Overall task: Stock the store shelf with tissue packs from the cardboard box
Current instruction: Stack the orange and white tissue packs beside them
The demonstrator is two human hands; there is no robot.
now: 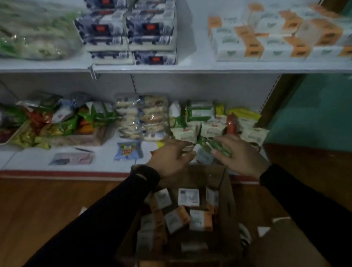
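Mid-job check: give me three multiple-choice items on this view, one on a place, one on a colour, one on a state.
1. Where is the cardboard box?
A. on the upper shelf
B. on the floor before the shelves
C. on the lower shelf

2. What colour, beside white, are the tissue packs in the box?
A. orange
B. purple
C. black

3. What is the right hand doing?
A. hanging idle
B. holding a green packet
C. pressing the box flap

Key: 1 B, it stands on the wooden floor below the hands; 2 A, their ends are orange; 3 B, its fingers close on the packet at the lower shelf.
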